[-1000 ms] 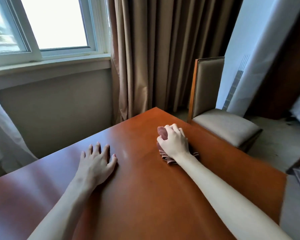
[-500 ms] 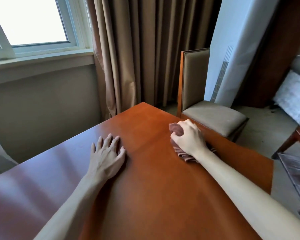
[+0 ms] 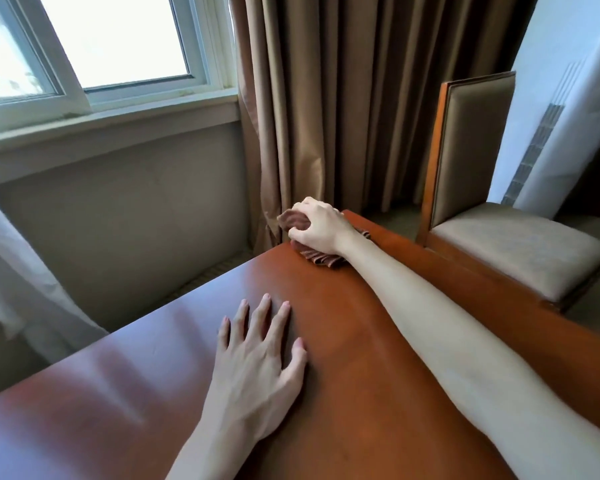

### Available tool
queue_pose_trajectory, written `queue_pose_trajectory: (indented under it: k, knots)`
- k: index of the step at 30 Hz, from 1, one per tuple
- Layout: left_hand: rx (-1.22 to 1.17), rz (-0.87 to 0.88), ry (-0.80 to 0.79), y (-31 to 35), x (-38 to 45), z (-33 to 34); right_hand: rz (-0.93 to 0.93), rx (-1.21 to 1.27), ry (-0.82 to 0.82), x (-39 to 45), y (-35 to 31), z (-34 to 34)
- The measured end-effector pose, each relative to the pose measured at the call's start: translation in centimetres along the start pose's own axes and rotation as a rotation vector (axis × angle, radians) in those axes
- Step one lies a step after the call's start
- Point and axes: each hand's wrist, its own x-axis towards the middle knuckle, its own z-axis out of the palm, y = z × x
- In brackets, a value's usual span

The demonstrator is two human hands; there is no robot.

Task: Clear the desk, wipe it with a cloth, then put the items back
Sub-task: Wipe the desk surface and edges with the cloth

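Observation:
The reddish-brown wooden desk (image 3: 343, 341) fills the lower part of the view, with nothing on it except my hands and the cloth. My right hand (image 3: 317, 225) is stretched out to the desk's far corner and grips a crumpled reddish-brown cloth (image 3: 321, 257), pressing it on the wood. Part of the cloth sticks out past my fingers over the corner. My left hand (image 3: 257, 368) lies flat on the desk nearer to me, fingers spread, holding nothing.
A beige padded chair (image 3: 506, 244) with a wooden frame stands close against the desk's right side. Brown curtains (image 3: 343, 98) hang behind the far corner. A window (image 3: 111, 39) and its sill lie to the left. A white tall unit (image 3: 561, 98) stands behind the chair.
My right hand has slid the cloth away from me, from the middle right of the desk to the far corner. My left hand stays flat. The view has shifted.

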Motion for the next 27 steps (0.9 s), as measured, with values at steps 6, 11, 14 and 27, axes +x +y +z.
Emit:
queue_pose_trajectory:
  k: [6, 11, 14, 27]
  knots:
    - [0.013, 0.002, -0.022, 0.1, 0.0, -0.3, 0.177, -0.029, 0.187, -3.7, 0.1, -0.5]
    - [0.049, 0.022, -0.062, 0.5, -0.2, -0.7, 0.053, 0.010, 0.108, -15.6, -0.9, -3.4]
    - [0.175, 0.020, -0.083, 1.3, 0.1, -1.3, 0.058, 0.027, 0.130, -23.3, -1.3, -5.4]
    - [0.047, 0.219, -0.099, 7.8, -3.6, 0.0, 0.595, -0.106, 0.429, -37.1, 8.6, -15.1]
